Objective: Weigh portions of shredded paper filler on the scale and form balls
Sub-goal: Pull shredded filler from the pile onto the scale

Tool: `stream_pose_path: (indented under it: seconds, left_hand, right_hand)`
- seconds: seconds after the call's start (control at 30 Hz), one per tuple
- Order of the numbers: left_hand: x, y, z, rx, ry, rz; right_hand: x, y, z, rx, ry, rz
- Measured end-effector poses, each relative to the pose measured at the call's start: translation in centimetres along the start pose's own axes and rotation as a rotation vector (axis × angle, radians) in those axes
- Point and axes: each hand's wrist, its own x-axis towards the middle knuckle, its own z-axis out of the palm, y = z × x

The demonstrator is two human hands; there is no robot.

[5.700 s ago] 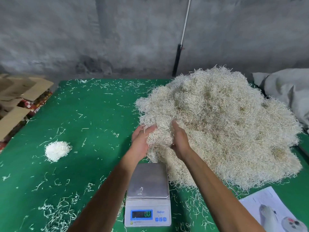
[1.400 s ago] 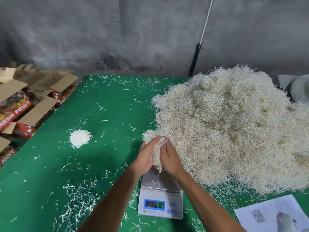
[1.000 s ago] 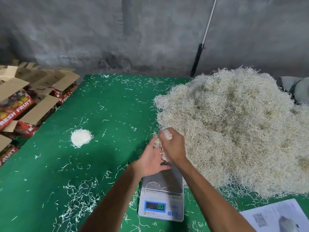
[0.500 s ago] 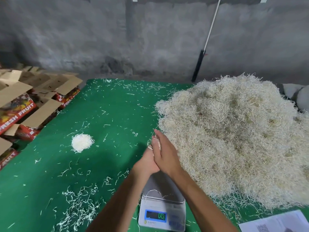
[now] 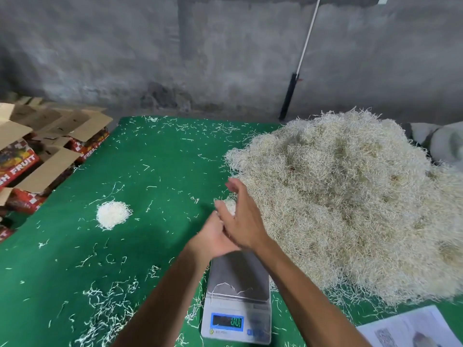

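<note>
Now the portion point(image 5: 229, 206) of shredded paper is off the scale point(image 5: 238, 294) and sits between the two palms, while a moment ago the hands were still at the edge of the big pile point(image 5: 350, 201) and the display showed a weight. The plate of the scale carries only a few loose strands, and the display reads close to zero, although the digits are too blurred to read surely. This probably means that the weighing of this portion is finished and the rolling into a ball is in progress.

The left hand point(image 5: 213, 239) lies below, palm up, with its fingers curled a little around the wad. The right hand point(image 5: 241, 216) lies on top of it, with fingers straight and a bit spread, pressing the paper down against the left palm. Only a small part of the wad shows, near the fingertips of both hands; the rest is hidden between the palms. The hands are held above the desk point(image 5: 150, 171), just beyond the far edge of the scale and just beside the near edge of the pile.

One finished ball point(image 5: 113, 214) lies on the desk, well apart to the left. The new one will probably go there after some more rolling.
</note>
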Motion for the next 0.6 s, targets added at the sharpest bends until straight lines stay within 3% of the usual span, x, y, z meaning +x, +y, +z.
stream_pose_path:
  seconds: [0.03, 0.13, 0.23, 0.3, 0.33, 0.43, 0.6]
  left_hand:
    - [0.2, 1.3, -0.3, 0.054, 0.083, 0.032]
    - [0.5, 3.6, -1.4, -0.123, 0.196, -0.061]
    - [0.0, 2.3, 0.1, -0.369, 0.115, -0.089]
    - [0.4, 0.6, 1.0, -0.397, 0.099, -0.095]
    - [0.6, 0.6, 1.0, -0.383, 0.051, -0.154]
    - [-0.8, 3.0, 0.8, -0.158, 0.078, -0.098]
    - [-0.3, 2.9, -1.3, -0.465, 0.215, -0.087]
  right_hand:
    - [0.0, 0.9, -0.6, -0.04, -0.031, -0.024]
    - [-1.5, 1.9, -0.5, -0.032, -0.081, -0.17]
    - [-1.9, 0.4, 1.2, -0.001, -0.079, -0.212]
    - [-0.5, 0.0, 0.5, 0.023, -0.052, -0.094]
    - [0.2, 0.2, -0.3, 0.025, -0.053, -0.044]
    - [0.3, 1.6, -1.9, -0.026, -0.055, -0.041]
    - [-1.4, 0.2, -0.7, -0.046, -0.164, -0.306]
